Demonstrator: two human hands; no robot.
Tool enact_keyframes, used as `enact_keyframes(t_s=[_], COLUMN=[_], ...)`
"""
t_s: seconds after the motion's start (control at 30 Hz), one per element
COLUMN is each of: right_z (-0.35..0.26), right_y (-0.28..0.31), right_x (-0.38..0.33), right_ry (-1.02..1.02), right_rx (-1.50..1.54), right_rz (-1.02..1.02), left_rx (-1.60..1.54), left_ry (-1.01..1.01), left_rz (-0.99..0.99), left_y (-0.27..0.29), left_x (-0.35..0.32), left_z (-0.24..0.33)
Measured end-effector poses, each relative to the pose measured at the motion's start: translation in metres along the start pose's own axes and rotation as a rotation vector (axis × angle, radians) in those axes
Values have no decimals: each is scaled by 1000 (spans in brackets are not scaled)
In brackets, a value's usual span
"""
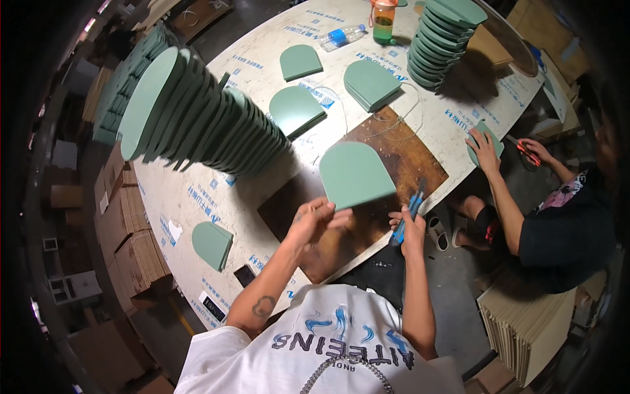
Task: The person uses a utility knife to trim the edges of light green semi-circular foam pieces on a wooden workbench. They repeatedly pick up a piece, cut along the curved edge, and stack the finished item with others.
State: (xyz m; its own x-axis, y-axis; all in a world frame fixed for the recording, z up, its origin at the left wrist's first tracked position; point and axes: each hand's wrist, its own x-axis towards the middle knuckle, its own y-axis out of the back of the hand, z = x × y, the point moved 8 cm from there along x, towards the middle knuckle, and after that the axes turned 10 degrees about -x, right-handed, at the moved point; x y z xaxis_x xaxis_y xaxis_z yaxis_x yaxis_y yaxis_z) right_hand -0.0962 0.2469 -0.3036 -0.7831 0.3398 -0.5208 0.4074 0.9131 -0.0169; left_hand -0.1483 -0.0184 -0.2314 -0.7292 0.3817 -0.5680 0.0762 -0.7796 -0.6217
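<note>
"What did the hands have hold of?"
"The left hand (316, 220), loosely curled, seemed to pinch the seven-o'clock corner of a flat, sage-green, arch-ended panel (357, 174). The right hand (411, 226), at four o'clock, was wrapped round a slim blue-handled tool (413, 203), exact kind unclear."
"And the panel's place?"
"Over a brown wooden board (420, 157); touching or lifted, I couldn't tell."
"Which step?"
"I judged it single-panel handwork, tool ready; the next move called for a steady corner grip."
"Further out?"
"A tall, leaning stack of green panels (223, 125) stood at ten o'clock, a low green pile (373, 85) at twelve, on the pale surface (170, 197). A co-worker's hand (484, 151) lay at three."
"Any writing?"
"Blue print (205, 203) dotted the surface; dark lettering (341, 345) crossed the white shirt (262, 354) at six."
</note>
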Motion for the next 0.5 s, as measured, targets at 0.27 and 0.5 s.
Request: enact_keyframes(t_s=[0.27, 0.5], right_z=[-6, 16], right_y=[-10, -8], right_x=[91, 102], right_ry=[633, 315], right_rx=[-754, -328], right_rz=[256, 20], left_rx=[-194, -199], left_ry=[-314, -293], left_rz=[229, 360], left_y=[15, 133], left_x=[146, 204], left_z=[103, 144])
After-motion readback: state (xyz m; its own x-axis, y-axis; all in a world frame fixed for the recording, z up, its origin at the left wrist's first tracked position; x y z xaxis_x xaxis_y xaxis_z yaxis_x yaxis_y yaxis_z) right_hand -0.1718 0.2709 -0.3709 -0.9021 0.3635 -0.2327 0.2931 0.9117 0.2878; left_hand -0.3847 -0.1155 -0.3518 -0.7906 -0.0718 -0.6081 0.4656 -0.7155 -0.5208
